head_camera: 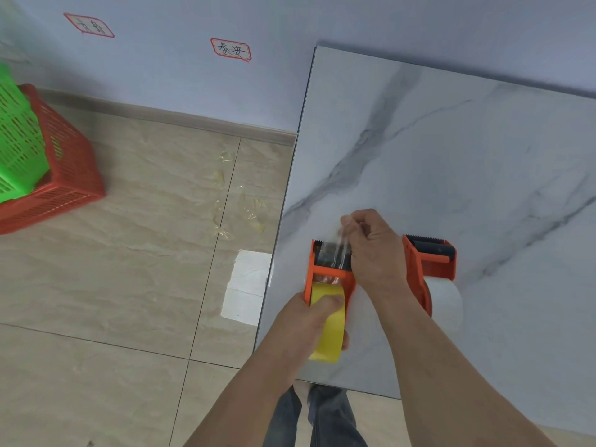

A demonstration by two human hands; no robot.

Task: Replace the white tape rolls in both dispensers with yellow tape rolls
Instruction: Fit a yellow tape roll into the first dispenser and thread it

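A marble-look table [451, 150] meets a pale wall [193, 85] (two red-bordered labels), above beige floor tiles [113, 285].

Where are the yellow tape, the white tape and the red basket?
yellow tape [329, 330]: head view, on the roll's outer band.
white tape [446, 301]: head view, on the roll's outer band.
red basket [69, 162]: head view, on its slotted side wall.
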